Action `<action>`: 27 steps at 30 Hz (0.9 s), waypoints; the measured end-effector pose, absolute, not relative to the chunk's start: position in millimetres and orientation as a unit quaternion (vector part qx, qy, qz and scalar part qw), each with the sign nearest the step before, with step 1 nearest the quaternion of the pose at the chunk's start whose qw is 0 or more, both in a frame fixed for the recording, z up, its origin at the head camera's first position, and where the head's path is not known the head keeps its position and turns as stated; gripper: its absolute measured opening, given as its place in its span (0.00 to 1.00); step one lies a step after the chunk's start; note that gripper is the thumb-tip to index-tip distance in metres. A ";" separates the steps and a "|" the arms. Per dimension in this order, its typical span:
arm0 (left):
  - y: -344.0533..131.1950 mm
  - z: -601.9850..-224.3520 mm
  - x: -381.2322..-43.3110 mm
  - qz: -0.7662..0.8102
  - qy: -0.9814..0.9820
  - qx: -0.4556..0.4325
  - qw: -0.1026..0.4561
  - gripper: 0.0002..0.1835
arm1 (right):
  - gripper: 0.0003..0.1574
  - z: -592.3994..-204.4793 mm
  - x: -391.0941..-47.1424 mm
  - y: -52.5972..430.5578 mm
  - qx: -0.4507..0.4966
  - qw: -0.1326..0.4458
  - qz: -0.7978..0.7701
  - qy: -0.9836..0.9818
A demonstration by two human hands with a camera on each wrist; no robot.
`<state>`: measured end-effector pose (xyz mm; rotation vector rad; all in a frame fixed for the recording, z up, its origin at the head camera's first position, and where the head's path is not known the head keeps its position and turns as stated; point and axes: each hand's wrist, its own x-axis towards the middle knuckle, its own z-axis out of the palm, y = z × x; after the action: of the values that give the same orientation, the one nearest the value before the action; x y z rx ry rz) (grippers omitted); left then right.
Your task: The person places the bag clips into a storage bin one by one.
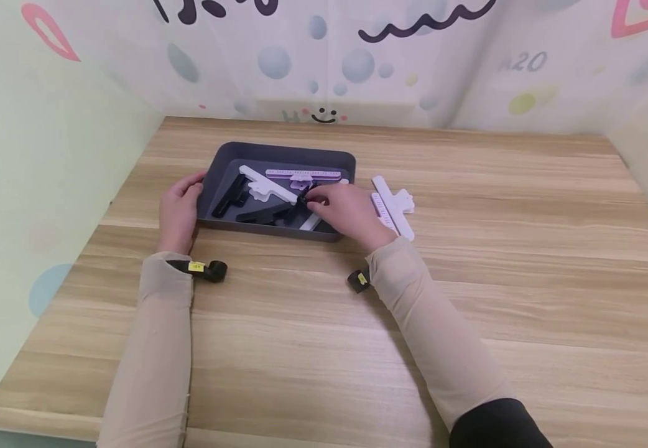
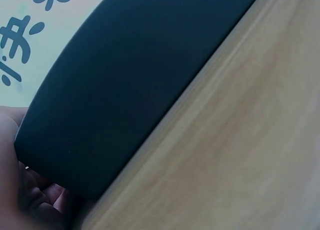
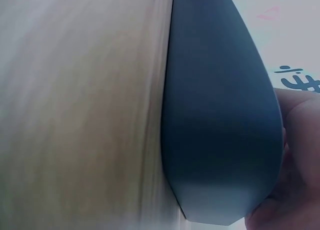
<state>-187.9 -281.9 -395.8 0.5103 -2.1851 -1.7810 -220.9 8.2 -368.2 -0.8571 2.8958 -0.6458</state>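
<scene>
Wood-grained desk (image 1: 279, 323) spreads out below a printed backdrop (image 1: 217, 87), with a dark tray (image 1: 296, 153) standing toward its 11 o'clock side. Over the tray's 4 o'clock edge comes the right hand (image 1: 352, 211), the nearer one, its thumb and finger seemingly pinched together on the inner end of a black long-bar clip (image 1: 259, 214); the right wrist view hides this contact behind the tray wall. That clip lies on the tray's 7 o'clock part, its long axis running from the grip toward half past 8, so any lift from there would probably bear on one end and let the far tip droop. A white long-bar clip (image 1: 270, 186) slants in from 10 o'clock, its near end just beside the fingertips, and might snag. Farther off, the left hand (image 1: 180, 211) curls round the tray's 9 o'clock rim, close to a second black clip (image 1: 229, 197); a purple ruler clip (image 1: 304, 175) lies toward 1 o'clock.
</scene>
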 end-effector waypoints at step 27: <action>-280.2 -395.2 -186.6 -0.578 -0.783 0.183 0.141 0.16 | 0.15 -371.7 -217.0 7.9 -0.300 0.023 -0.171 0.938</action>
<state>-186.6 -280.2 -395.2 0.5279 -2.2616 -1.6683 -217.0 7.9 -371.7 -0.9304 2.9056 -0.5286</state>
